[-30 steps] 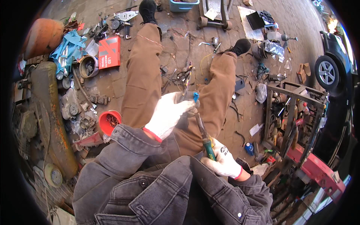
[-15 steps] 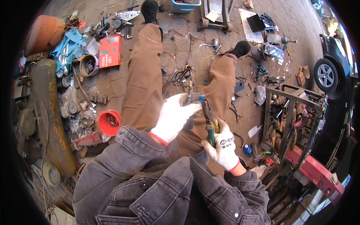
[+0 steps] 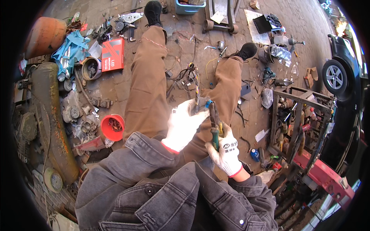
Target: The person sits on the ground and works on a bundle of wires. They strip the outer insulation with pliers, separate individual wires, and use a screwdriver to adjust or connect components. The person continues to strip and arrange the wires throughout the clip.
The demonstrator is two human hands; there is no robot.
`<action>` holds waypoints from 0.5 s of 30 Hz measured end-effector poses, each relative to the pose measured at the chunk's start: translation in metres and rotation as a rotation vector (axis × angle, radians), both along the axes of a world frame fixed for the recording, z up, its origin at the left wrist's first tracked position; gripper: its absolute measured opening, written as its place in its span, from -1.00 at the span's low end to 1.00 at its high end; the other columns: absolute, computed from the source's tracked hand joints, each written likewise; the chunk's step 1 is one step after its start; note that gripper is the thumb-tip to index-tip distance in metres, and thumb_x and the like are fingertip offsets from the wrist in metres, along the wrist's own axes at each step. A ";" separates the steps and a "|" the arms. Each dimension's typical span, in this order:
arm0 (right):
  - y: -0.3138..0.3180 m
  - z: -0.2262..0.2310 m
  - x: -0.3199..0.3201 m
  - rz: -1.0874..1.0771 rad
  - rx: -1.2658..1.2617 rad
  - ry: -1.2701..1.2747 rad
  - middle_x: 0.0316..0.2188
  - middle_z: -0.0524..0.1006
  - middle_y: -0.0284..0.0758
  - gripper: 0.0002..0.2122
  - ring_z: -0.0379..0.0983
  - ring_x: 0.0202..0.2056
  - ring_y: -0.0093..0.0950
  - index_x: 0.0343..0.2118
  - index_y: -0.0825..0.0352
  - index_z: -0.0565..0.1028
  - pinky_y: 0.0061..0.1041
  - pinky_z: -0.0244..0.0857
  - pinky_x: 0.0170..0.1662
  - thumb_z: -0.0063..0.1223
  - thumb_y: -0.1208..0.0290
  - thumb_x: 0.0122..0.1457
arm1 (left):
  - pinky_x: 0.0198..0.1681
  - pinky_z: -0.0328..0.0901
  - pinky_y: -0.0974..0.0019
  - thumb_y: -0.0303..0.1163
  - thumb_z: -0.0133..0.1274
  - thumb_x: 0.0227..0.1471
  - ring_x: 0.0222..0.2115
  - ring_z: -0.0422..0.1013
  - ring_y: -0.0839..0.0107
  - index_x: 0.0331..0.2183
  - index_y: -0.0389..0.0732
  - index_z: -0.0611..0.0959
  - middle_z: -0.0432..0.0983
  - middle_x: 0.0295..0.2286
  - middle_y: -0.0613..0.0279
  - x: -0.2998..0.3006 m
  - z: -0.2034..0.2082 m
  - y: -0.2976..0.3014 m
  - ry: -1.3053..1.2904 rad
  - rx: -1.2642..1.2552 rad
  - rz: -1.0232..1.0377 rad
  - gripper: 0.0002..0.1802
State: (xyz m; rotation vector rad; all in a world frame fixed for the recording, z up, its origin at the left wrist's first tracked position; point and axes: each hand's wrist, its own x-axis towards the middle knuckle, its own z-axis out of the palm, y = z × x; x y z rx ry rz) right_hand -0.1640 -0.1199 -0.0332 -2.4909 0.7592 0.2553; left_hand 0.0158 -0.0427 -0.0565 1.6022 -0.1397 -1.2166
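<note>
My left hand (image 3: 183,126), in a white knit glove, is closed around the end of a bundle of wires (image 3: 197,87). From its fingertips a small blue piece (image 3: 208,104) sticks out, too small to name. Gloved likewise, my right hand (image 3: 226,152) grips the green and yellow handles of a pair of pliers (image 3: 214,135). The dark plier jaws point upward beside the blue piece; whether they touch it I cannot tell. Several loose wires and plugs (image 3: 187,73) hang or lie between my legs beyond the hands.
A red bucket (image 3: 112,127) with scraps and a red box (image 3: 113,54) stand left. A metal frame (image 3: 274,123) full of bottles and tools is at right, near a dark car (image 3: 343,50). A blue bin (image 3: 189,7) sits at the far side. Parts litter the ground.
My left hand has shifted slightly right and down, its wrist turning. The pliers have tipped more upright, with my right hand a little further left.
</note>
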 end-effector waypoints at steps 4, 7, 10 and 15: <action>-0.002 -0.002 -0.001 0.038 -0.016 -0.036 -0.07 0.44 0.01 -0.55 0.47 -0.11 -0.12 -0.01 0.37 0.49 -0.24 0.46 -0.18 0.11 0.26 0.03 | -0.11 0.42 0.33 -0.30 0.20 0.10 -0.24 0.58 0.42 -0.06 -0.30 0.67 0.68 -0.22 0.10 -0.003 -0.001 -0.001 0.034 -0.008 0.016 -0.60; -0.004 -0.001 -0.001 0.099 -0.078 -0.038 -0.09 0.46 0.00 -0.55 0.50 -0.20 -0.14 -0.01 0.37 0.48 -0.25 0.47 -0.27 0.11 0.24 0.05 | -0.10 0.41 0.34 -0.30 0.20 0.10 -0.23 0.58 0.39 -0.05 -0.30 0.66 0.67 -0.21 0.06 -0.005 -0.005 0.001 -0.062 0.037 -0.050 -0.59; -0.004 0.002 0.001 -0.073 0.160 0.162 -0.04 0.41 0.17 -0.69 0.55 -0.21 0.06 -0.16 0.41 0.55 -0.14 0.46 -0.12 0.22 0.35 0.06 | -0.09 0.41 0.34 -0.29 0.20 0.09 -0.23 0.58 0.37 -0.05 -0.32 0.66 0.66 -0.19 0.02 -0.008 -0.011 0.001 -0.106 -0.039 -0.012 -0.58; -0.003 0.002 0.002 0.029 0.121 0.126 -0.11 0.43 0.08 -0.64 0.54 -0.28 0.03 -0.04 0.37 0.50 -0.13 0.44 -0.21 0.19 0.35 0.11 | -0.15 0.40 0.36 -0.29 0.25 0.06 -0.28 0.54 0.50 -0.07 -0.36 0.65 0.68 -0.24 0.12 -0.006 -0.018 0.004 -0.117 -0.017 -0.021 -0.56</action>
